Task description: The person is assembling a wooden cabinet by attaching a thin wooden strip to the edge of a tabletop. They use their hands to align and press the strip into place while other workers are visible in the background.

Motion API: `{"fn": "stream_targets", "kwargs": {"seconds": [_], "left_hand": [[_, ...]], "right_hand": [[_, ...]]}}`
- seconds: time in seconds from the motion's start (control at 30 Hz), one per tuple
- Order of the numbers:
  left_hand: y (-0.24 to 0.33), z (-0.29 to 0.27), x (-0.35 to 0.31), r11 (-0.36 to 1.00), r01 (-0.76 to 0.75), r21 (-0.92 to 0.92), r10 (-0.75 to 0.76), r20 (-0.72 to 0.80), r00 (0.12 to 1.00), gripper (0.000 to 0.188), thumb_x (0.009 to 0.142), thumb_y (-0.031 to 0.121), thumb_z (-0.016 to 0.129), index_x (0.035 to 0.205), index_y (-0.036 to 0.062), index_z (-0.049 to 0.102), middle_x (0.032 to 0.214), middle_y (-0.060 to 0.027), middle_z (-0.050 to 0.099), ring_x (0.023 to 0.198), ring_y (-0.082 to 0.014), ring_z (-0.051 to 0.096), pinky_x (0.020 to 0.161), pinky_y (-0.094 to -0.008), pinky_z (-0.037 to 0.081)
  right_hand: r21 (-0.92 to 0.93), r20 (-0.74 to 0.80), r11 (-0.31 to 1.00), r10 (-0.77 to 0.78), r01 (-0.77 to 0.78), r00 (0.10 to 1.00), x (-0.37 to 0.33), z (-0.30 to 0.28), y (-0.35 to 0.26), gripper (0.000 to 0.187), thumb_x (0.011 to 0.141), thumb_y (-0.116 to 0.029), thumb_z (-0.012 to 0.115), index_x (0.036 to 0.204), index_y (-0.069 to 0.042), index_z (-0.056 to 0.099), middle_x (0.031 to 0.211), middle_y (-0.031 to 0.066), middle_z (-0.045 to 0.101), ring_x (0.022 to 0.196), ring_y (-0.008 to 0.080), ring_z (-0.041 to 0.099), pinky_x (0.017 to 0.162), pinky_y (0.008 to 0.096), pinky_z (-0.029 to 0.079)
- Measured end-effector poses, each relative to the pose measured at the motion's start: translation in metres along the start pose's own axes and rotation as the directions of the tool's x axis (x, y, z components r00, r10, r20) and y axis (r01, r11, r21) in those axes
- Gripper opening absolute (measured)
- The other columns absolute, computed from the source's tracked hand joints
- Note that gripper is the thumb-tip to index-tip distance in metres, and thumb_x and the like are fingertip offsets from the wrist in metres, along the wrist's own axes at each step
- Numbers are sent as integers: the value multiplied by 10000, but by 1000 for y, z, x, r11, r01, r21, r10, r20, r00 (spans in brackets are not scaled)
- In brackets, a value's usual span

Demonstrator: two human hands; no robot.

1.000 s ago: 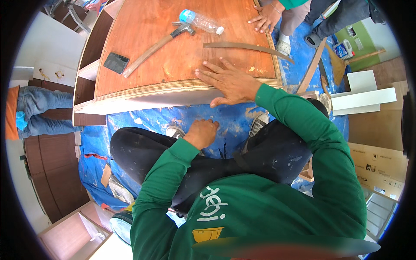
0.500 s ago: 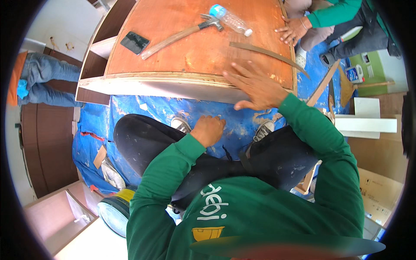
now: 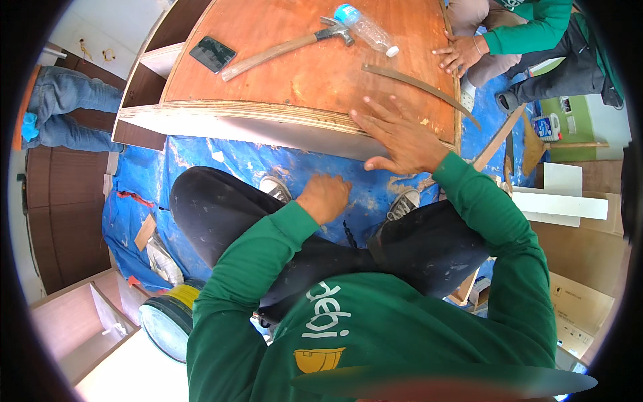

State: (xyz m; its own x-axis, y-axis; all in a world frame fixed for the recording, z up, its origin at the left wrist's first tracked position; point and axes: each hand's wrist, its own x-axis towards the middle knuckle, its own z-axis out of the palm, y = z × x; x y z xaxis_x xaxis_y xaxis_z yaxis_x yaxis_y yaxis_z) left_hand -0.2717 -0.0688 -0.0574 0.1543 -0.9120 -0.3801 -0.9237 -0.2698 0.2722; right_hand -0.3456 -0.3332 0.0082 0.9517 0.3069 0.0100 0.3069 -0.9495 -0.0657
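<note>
My right hand [image 3: 400, 137] lies over the front edge of an orange-brown wooden cabinet panel [image 3: 264, 87], palm down and fingers spread. Just beyond its fingertips, a thin, curved dark strip [image 3: 422, 85] rests on the panel. My left hand [image 3: 325, 198] hovers between my knees, apart from the panel. Its fingers curl under, and whatever they may hold is hidden. Farther back on the panel lie a claw hammer [image 3: 284, 51] with a wooden handle, a clear plastic bottle [image 3: 368, 31] with a blue label, and a black phone [image 3: 212, 53].
A co-worker's hand [image 3: 461, 53] presses on the panel's far right corner. Another person's jeans-clad legs [image 3: 77, 107] are at the left. Blue sheeting [image 3: 194, 157] covers the floor. A bucket [image 3: 171, 321] stands by my left arm; white boards [image 3: 562, 201] lie at the right.
The view has shifted slightly. My right hand stays spread at the panel's edge and my left stays curled between my knees; nothing has been picked up or put down.
</note>
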Motion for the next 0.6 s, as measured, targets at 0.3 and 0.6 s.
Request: {"fn": "stream_targets", "kwargs": {"seconds": [0.3,0.6], "left_hand": [[1,4,7,1000,-7,9,7,37,999,338,984,121,673,1312,65,732,1213,-167,784,1128,-384,778,991,-519,604],[5,4,4,999,-34,35,33,20,999,309,987,147,677,1278,69,744,1208,-172,785,1117,-383,780,984,-522,607]], "right_hand": [[33,37,997,64,-65,997,0,-6,-4,1119,1025,-874,450,1810,-105,235,1801,179,407,1724,382,246,1388,677,152],[44,-14,997,62,-61,998,2,-1,-11,1082,1056,-810,477,1798,-61,234,1732,242,483,1694,430,300,1361,703,201]]}}
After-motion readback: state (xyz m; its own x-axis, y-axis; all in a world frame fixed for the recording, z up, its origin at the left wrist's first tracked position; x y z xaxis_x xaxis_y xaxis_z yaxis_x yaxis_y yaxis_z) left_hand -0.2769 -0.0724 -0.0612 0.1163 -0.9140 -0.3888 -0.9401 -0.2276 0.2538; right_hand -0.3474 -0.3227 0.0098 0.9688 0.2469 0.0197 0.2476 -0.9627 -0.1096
